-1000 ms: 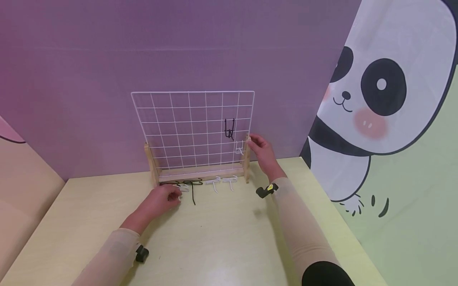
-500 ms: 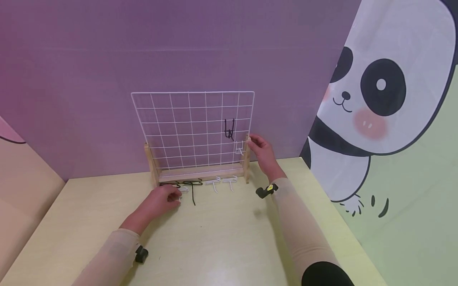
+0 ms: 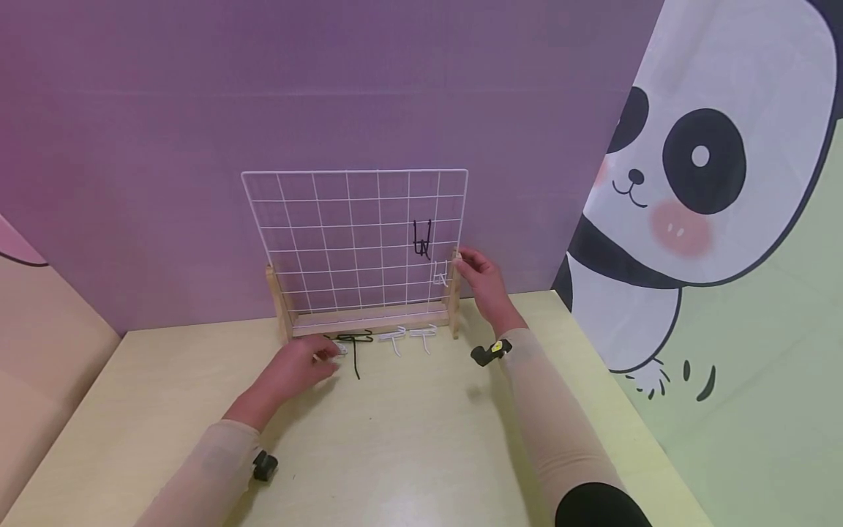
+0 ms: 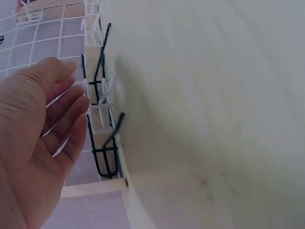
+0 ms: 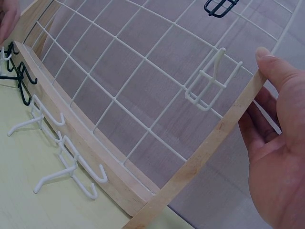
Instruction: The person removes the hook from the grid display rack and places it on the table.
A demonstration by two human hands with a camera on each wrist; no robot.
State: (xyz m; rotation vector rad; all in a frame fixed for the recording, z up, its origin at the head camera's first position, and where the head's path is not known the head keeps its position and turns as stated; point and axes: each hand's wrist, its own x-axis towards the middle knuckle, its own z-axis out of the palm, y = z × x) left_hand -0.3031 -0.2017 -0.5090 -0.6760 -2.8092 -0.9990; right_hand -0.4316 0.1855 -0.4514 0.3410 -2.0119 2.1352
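Wire rack and hooks on a counter (image 3: pixel 408 432). The white grid (image 3: pixel 356 249) leans back in a wooden stand, held between a left post (image 3: pixel 279 304) and a right post (image 3: pixel 454 296), with a rail (image 3: pixel 369 318) joining them near the bottom. The right hand (image 3: pixel 484 285) pinches the top of the right post, thumb in front and the other fingers behind. Two hooks hang on the grid's right side: an upper black hook (image 3: pixel 422 247) and, below it and nearer the right post, a lower white hook (image 5: pixel 213 79).

Five more hooks lie in a row on the counter along the front of the rail. From left to right: end black hook (image 4: pixel 105 149), small white hook (image 4: pixel 99 106), middle black hook (image 3: pixel 356 338), and two white hooks (image 3: pixel 394 334). The left hand (image 3: pixel 299 369) is at the left end of this row, fingers loosely bent and slightly spread, beside the small white hook; whether it touches the hook cannot be told. Behind the rack is a purple wall (image 3: pixel 165 183); at right, a painted panda (image 3: pixel 701 241).
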